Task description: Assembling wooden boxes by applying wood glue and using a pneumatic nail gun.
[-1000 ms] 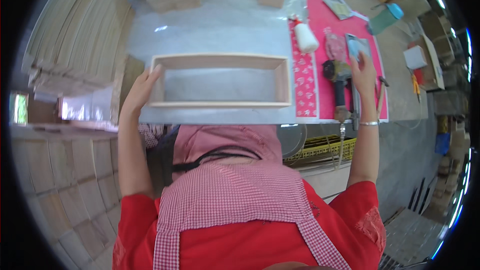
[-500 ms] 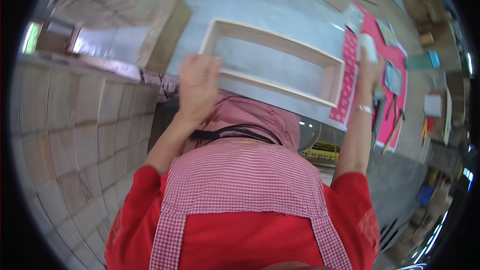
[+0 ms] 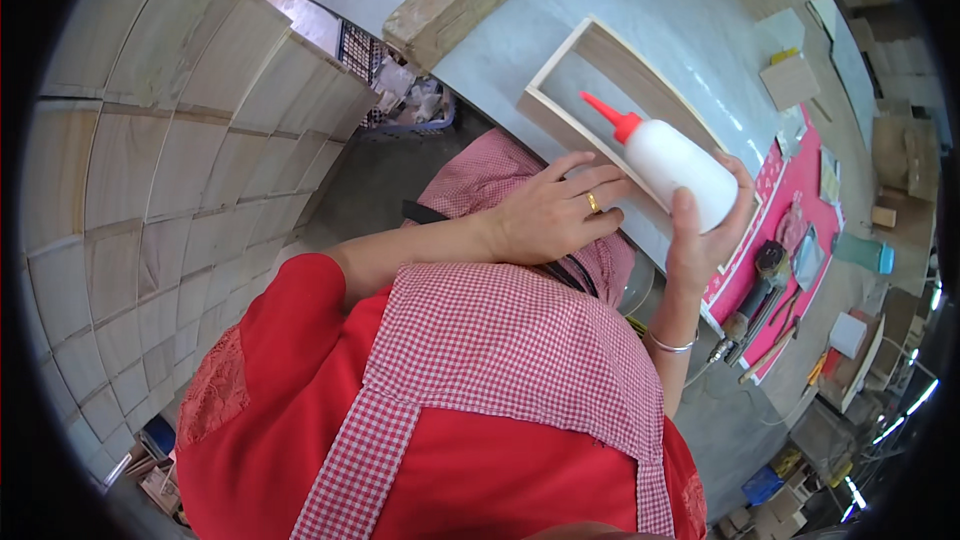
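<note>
In my right hand (image 3: pixel 708 225) is a white squeeze bottle (image 3: pixel 675 165) with a red cap and tapered red nozzle. It is tilted, its nozzle pointing up and left over a rectangular wooden frame (image 3: pixel 562 123). The frame lies on the grey worktable (image 3: pixel 470 65), its near long side partly hidden by the bottle and my hands. My left hand (image 3: pixel 555 208), a ring on one finger, is at that near side with its fingers spread and nothing in them. Whether its fingertips touch the wood I cannot tell.
A thick wooden block (image 3: pixel 455 5) lies at the table's far left. Stacked wooden boards (image 3: pixel 130 160) rise on my left, near a basket (image 3: pixel 440 120) on the floor. On the right, a pink mat (image 3: pixel 735 290) carries a hand-held power tool (image 3: pixel 760 290) and other tools.
My right hand has brought the white bottle from the pink mat to above the frame. My left hand has left the frame's left corner for its near side. The view has turned.
</note>
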`<state>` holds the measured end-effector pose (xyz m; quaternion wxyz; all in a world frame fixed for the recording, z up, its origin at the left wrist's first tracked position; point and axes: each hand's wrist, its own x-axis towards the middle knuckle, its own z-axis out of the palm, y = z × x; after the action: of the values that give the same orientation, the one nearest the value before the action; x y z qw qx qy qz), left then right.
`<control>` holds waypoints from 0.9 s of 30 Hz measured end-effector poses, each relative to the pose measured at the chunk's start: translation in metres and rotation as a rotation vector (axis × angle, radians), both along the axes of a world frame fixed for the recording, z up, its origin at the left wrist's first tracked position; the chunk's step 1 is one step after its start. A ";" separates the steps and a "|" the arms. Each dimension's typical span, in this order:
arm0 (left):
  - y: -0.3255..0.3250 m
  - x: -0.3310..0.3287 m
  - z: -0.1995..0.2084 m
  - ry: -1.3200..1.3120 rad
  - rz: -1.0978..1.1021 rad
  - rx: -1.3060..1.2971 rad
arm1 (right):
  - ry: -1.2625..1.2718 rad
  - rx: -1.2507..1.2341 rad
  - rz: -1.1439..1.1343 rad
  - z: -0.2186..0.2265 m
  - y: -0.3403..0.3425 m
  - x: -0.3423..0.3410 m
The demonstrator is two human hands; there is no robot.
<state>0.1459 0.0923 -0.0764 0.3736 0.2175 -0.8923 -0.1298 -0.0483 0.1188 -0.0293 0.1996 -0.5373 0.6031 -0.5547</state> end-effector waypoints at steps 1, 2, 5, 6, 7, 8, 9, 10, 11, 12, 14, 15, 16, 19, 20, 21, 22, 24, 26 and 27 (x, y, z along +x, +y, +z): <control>0.001 0.002 -0.003 -0.009 -0.007 -0.009 | -0.037 -0.014 0.082 0.003 -0.005 0.010; 0.001 0.003 -0.004 -0.007 -0.002 -0.004 | -0.075 -0.028 0.162 0.004 -0.008 0.017; 0.001 0.008 -0.003 -0.012 0.045 0.057 | -0.089 0.006 0.217 0.005 -0.018 0.027; 0.001 0.008 -0.005 -0.009 0.048 0.059 | -0.097 0.021 0.240 0.005 -0.020 0.029; 0.001 0.009 -0.008 -0.020 0.054 0.042 | -0.095 0.023 0.243 0.004 -0.021 0.031; 0.002 0.009 -0.010 -0.031 0.059 0.026 | -0.085 0.031 0.248 0.004 -0.022 0.032; 0.002 0.010 -0.010 -0.041 0.063 0.009 | -0.075 0.039 0.252 0.003 -0.023 0.033; 0.001 0.010 -0.011 -0.039 0.065 0.011 | -0.066 0.046 0.256 0.003 -0.024 0.034; 0.001 0.010 -0.011 -0.044 0.061 0.005 | -0.064 0.047 0.257 0.003 -0.025 0.034; 0.001 0.010 -0.011 -0.049 0.058 -0.001 | -0.061 0.054 0.254 0.004 -0.026 0.035; -0.001 0.011 -0.011 -0.052 0.054 -0.009 | -0.056 0.065 0.247 0.005 -0.029 0.036; -0.001 0.011 -0.012 -0.058 0.054 -0.011 | -0.054 0.065 0.247 0.006 -0.030 0.036; -0.001 0.011 -0.013 -0.065 0.053 -0.014 | -0.040 0.064 0.231 0.006 -0.031 0.036; -0.002 0.010 -0.015 -0.068 0.052 -0.020 | -0.011 0.058 0.197 0.007 -0.035 0.035; -0.002 0.010 -0.016 -0.065 0.052 -0.021 | -0.005 0.047 0.179 0.006 -0.037 0.035; -0.002 0.009 -0.017 -0.062 0.052 -0.022 | 0.001 0.035 0.161 0.006 -0.040 0.034; -0.003 0.009 -0.016 -0.061 0.051 -0.026 | 0.007 0.024 0.144 0.006 -0.042 0.034; -0.003 0.009 -0.015 -0.059 0.054 -0.035 | 0.006 0.029 0.125 0.007 -0.047 0.033; -0.004 0.009 -0.014 -0.058 0.053 -0.044 | 0.000 0.046 0.091 0.008 -0.052 0.032; -0.005 0.009 -0.013 -0.060 0.052 -0.046 | 0.001 0.041 0.089 0.007 -0.056 0.031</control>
<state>0.1551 0.0877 -0.0893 0.3550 0.2356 -0.8999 -0.0930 -0.0172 0.0631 -0.0219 0.2347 -0.5597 0.5901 -0.5324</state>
